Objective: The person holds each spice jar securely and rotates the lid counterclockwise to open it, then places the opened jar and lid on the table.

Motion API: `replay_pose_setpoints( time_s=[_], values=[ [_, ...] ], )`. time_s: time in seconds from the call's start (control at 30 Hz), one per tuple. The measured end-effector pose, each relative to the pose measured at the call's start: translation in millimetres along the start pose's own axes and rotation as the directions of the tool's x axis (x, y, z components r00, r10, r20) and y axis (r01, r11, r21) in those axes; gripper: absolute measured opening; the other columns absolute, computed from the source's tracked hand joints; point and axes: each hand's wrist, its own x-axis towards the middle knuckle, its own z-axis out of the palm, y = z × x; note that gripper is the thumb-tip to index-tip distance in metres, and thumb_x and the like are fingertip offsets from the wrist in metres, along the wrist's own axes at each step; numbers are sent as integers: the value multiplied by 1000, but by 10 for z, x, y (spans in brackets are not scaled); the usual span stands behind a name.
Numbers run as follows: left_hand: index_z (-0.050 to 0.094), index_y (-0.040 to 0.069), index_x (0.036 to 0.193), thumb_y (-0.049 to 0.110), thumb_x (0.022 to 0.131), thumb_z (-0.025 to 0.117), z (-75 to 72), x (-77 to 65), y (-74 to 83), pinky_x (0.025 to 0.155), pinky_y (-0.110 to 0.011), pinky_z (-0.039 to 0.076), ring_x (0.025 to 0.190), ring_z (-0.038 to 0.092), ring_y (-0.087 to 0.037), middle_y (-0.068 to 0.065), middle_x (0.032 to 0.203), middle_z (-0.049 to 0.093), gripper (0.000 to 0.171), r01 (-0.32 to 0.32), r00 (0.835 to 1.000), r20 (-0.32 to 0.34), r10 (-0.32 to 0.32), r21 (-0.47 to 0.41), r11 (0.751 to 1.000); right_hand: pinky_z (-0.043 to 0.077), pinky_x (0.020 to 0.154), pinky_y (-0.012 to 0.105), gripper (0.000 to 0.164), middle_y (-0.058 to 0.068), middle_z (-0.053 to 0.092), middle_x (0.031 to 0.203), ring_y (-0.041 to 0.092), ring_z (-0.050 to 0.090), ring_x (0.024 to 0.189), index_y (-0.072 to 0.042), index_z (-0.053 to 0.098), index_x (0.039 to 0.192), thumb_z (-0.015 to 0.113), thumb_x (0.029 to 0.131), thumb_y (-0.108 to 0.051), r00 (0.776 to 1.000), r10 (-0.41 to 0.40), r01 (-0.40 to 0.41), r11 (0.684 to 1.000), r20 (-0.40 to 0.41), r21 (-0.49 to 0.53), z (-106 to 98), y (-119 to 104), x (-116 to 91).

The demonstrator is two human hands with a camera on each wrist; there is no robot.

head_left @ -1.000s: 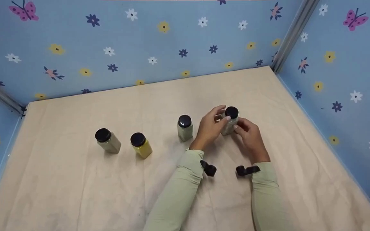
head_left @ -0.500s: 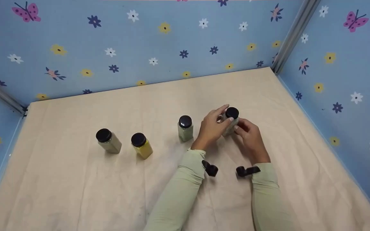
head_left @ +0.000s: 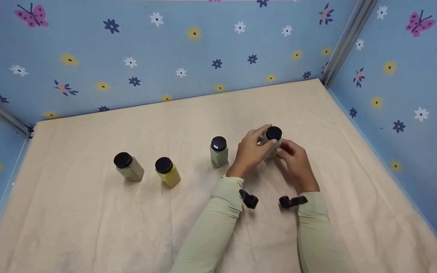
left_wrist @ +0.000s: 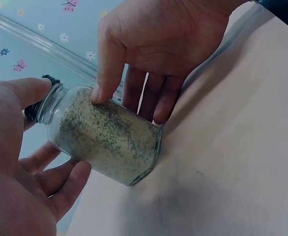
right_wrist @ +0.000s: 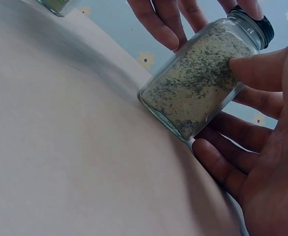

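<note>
Both hands are on a square glass spice jar (right_wrist: 198, 78) with a ridged black screw cap (head_left: 274, 132). Pale seasoning mixed with dark green flakes fills most of it. The left hand (head_left: 250, 149) holds the cap, its thumb and a finger on opposite sides. From the right, the right hand (head_left: 298, 159) grips the glass body, thumb on the near face in the right wrist view. In the head view the jar stands upright, its base at the tablecloth; fingers partly cover its body. The cap sits on the neck.
Left of the hands stands a capped jar of green contents (head_left: 219, 151). Farther left are a yellow-filled jar (head_left: 168, 172) and a greyish-green one (head_left: 129, 167). A beige cloth (head_left: 135, 227) covers the table; flowered blue panels (head_left: 157, 45) bound its back and sides.
The left thumb has shifted slightly to the right along the cap's edge. The right hand keeps its grip on the body, and the other jars stay in place.
</note>
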Motion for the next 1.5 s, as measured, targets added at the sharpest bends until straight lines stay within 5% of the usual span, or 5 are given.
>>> replay_pose_setpoints(
  time_s=[0.37, 0.7, 1.1, 1.5],
  values=[
    [57, 24, 144, 33, 101, 62, 4, -7, -83, 99, -26, 47, 120, 59, -15, 0, 126, 62, 44, -32, 999, 21, 35, -140, 990, 52, 87, 22, 33, 24, 62, 126, 29, 60, 112, 9, 59, 131, 59, 99, -1, 1000, -16, 16, 1000, -11, -19, -9, 16, -15],
    [57, 17, 136, 25, 102, 62, 34, -2, -123, 104, -34, 46, 124, 58, -20, -1, 126, 64, 36, -46, 999, 5, 49, -268, 962, 53, 88, 24, 34, 22, 62, 128, 33, 59, 116, 7, 58, 134, 57, 101, -3, 1000, 5, -5, 1000, 1, -29, -7, 17, -15],
    [41, 29, 155, 38, 101, 61, 27, -6, -90, 94, -27, 49, 114, 60, -18, -1, 129, 59, 58, -46, 999, 13, 47, -52, 998, 52, 88, 23, 33, 25, 62, 126, 33, 59, 115, 10, 58, 131, 58, 100, 0, 1000, -11, 11, 1000, -3, -22, -5, 8, -8],
    [36, 39, 155, 53, 99, 56, 13, -5, 2, 89, -39, 48, 99, 56, -18, -4, 129, 54, 61, -9, 999, 48, 5, 82, 997, 54, 90, 30, 33, 21, 62, 126, 23, 62, 111, 6, 59, 132, 59, 100, -4, 1000, -11, 11, 1000, 1, 10, -8, 23, -11]
  ],
)
